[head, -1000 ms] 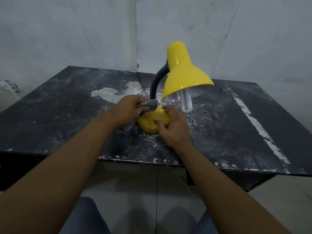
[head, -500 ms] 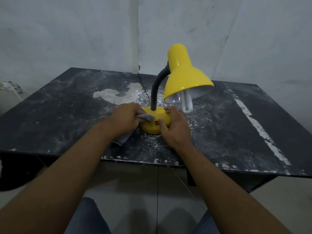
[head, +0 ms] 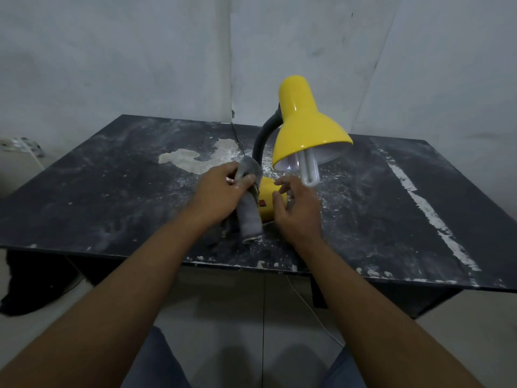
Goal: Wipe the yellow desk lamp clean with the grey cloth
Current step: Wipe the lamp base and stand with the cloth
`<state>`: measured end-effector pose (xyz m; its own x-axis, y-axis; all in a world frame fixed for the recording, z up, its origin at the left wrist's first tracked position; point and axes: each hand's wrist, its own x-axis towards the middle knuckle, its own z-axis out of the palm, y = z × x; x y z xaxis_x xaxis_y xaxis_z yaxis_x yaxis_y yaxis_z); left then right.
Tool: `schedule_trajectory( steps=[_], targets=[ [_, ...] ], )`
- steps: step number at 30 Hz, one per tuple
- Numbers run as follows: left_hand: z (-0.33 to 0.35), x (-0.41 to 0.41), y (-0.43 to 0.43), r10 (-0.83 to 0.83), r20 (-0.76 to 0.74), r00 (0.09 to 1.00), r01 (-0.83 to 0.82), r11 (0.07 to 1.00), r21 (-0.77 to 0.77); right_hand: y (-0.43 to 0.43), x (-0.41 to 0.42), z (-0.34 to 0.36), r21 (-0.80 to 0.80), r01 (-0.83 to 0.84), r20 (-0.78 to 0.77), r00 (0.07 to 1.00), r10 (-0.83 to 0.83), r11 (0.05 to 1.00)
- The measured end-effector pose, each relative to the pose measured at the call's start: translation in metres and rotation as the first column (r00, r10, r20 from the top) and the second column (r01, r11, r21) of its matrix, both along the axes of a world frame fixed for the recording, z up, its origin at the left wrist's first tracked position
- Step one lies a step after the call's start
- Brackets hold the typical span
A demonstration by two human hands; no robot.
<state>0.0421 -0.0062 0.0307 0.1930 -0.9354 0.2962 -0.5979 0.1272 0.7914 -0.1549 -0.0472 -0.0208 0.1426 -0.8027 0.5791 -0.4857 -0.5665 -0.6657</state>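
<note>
The yellow desk lamp (head: pixel 305 127) stands mid-table, its shade tilted right over a white bulb, on a dark bent neck and a round yellow base (head: pixel 267 201) with a red switch. My left hand (head: pixel 221 191) grips the grey cloth (head: pixel 249 217), which is bunched at the foot of the neck and hangs down over the base's left side. My right hand (head: pixel 296 208) hovers at the base's right side with fingers spread, holding nothing; its fingertips look just clear of the base.
The black table (head: pixel 112 197) is dusty, with white powder around the lamp, a pale patch (head: pixel 195 158) behind my left hand and a white streak on the right. A thin cord (head: pixel 237 135) runs to the wall. Grey walls stand close behind.
My left hand lifted the cloth from the base's front up toward the foot of the neck, so it now hangs long. My right hand let go of the base and opened its fingers.
</note>
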Motion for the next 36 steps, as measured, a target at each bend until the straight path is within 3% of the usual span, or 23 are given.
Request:
schedule_trajectory(
  steps=[2, 4, 6, 7, 10, 12, 16, 18, 20, 24, 29, 33, 36],
  targets=[
    [0.004, -0.017, 0.0, 0.155, -0.211, 0.965, -0.156, 0.988, 0.011, 0.004, -0.001, 0.0, -0.056, -0.036, -0.004, 0.999, 0.036, 0.998],
    [0.007, -0.035, 0.001, 0.209, -0.453, 0.867, -0.164, 0.977, 0.137, 0.009, 0.0, -0.001, -0.019, -0.11, 0.052, 0.992, 0.111, 0.994],
    [0.008, -0.046, 0.003, 0.212, -0.584, 0.784, -0.113, 0.973, 0.201, 0.016, 0.005, 0.005, 0.152, -0.235, 0.275, 0.943, 0.187, 0.96],
    [0.009, -0.049, 0.004, 0.188, -0.585, 0.789, -0.085, 0.976, 0.198, 0.019, 0.006, 0.009, 0.223, -0.311, 0.373, 0.903, 0.214, 0.924],
    [0.009, -0.046, 0.01, 0.018, -0.545, 0.839, 0.067, 0.989, 0.134, 0.018, 0.003, 0.019, 0.31, -0.406, 0.427, 0.867, 0.256, 0.86],
    [0.004, -0.037, 0.012, -0.063, -0.479, 0.876, 0.124, 0.988, 0.096, 0.009, -0.005, 0.023, 0.351, -0.366, 0.427, 0.882, 0.201, 0.862],
    [-0.02, -0.011, 0.011, 0.012, -0.139, 0.99, -0.009, 1.0, 0.019, -0.016, -0.023, 0.039, 0.393, -0.115, 0.282, 0.959, -0.001, 0.912],
    [-0.034, 0.002, 0.01, 0.051, 0.088, 0.995, -0.054, 0.998, 0.034, -0.027, -0.026, 0.045, 0.346, -0.042, 0.195, 0.98, -0.028, 0.937],
    [-0.045, 0.009, 0.01, 0.048, 0.219, 0.975, -0.063, 0.996, 0.061, -0.042, -0.027, 0.046, 0.29, 0.001, 0.12, 0.992, -0.038, 0.957],
    [-0.054, 0.013, 0.007, 0.04, 0.23, 0.972, -0.049, 0.998, 0.034, -0.066, -0.014, 0.038, 0.361, 0.045, 0.009, 0.999, -0.052, 0.931],
    [-0.06, 0.015, 0.004, 0.049, 0.218, 0.975, -0.054, 0.998, 0.016, -0.08, 0.022, 0.04, 0.572, -0.174, 0.177, 0.98, 0.087, 0.802],
    [-0.063, 0.018, 0.004, 0.062, 0.154, 0.986, -0.064, 0.998, 0.008, -0.079, 0.034, 0.048, 0.635, -0.234, 0.076, 0.967, 0.241, 0.737],
    [-0.064, 0.018, 0.002, 0.09, 0.1, 0.991, -0.091, 0.996, 0.007, -0.091, 0.039, 0.042, 0.687, -0.198, 0.026, 0.968, 0.249, 0.699]
  ],
)
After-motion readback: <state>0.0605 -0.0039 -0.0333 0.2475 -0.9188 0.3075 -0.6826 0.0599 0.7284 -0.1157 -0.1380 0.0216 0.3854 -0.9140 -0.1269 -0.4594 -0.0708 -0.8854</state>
